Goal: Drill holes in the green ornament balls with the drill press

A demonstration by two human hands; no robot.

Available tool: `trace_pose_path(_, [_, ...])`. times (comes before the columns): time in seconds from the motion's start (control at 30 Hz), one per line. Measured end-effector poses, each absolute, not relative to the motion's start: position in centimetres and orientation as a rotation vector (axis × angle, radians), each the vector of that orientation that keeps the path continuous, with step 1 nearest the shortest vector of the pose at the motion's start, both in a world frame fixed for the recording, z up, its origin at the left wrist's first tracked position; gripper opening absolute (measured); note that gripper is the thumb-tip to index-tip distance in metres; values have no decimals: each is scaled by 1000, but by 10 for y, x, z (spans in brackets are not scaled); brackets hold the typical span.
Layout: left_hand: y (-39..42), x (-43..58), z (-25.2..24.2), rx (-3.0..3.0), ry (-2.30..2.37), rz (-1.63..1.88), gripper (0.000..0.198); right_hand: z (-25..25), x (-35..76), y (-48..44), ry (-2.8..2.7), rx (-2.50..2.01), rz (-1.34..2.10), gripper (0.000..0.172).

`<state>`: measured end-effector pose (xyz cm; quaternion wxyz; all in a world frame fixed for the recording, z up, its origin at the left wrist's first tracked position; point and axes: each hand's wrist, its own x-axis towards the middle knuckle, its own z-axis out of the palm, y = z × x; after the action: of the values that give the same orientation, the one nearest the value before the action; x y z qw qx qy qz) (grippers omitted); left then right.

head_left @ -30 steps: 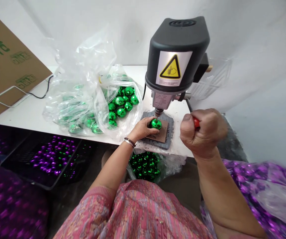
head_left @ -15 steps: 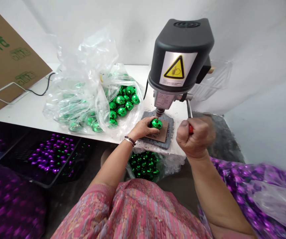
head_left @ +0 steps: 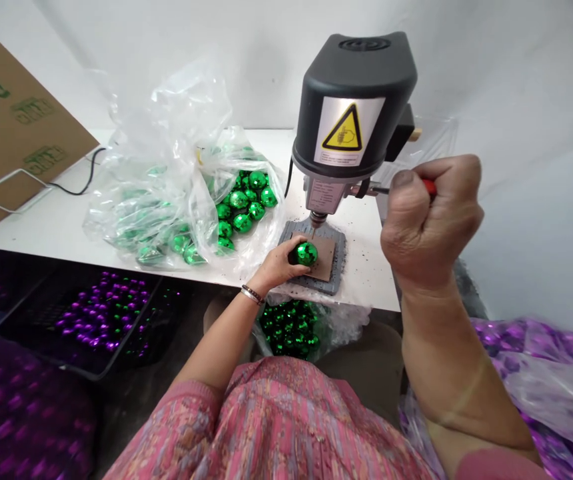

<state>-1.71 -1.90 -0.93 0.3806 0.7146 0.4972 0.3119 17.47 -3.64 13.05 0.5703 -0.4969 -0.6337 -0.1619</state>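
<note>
My left hand grips a shiny green ball on the brown pad of a small bench drill. The ball sits a little toward me from the drill bit, which stands clear above the pad. My right hand is a fist around the drill's red-tipped lever handle, held high at the level of the motor housing.
A clear plastic bag of green balls lies on the white table left of the drill. Another bag of green balls hangs below the table edge. A black crate of purple balls sits lower left, a cardboard box far left, purple bags at right.
My right hand has swung the lever up from low beside the base. The drill bit has lifted off the ball, and my left hand has drawn the ball slightly toward me.
</note>
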Motion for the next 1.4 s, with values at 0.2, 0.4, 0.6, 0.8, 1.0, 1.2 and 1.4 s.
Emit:
trace_pose_path(0.2, [-34, -48, -4, 1976, 1150, 777, 54, 123, 176, -36, -1469, -1141, -401, 19])
trace_pose_path(0.4, [8, -81, 5, 1812, 2068, 914, 43, 123, 180, -34, -1470, -1149, -440, 21])
trace_pose_path(0.6, [40, -96, 2, 1711, 2253, 384, 65, 121, 180, -36, -1485, -1155, -468, 21])
trace_pose_path(0.8, [17, -90, 3, 1774, 2057, 720, 66, 116, 183, -35, -1486, -1186, -480, 26])
trace_pose_path(1.0, [-28, -70, 11, 1771, 1483, 875, 67, 114, 183, -35, -1484, -1212, -440, 25])
trace_pose_path(1.2, [-35, -56, 1, 1660, 1402, 754, 61, 114, 182, -38, -1504, -1173, -438, 24])
trace_pose_path(1.4, [-27, -48, -1, 1693, 1444, 766, 58, 117, 177, -41, -1523, -1160, -363, 21])
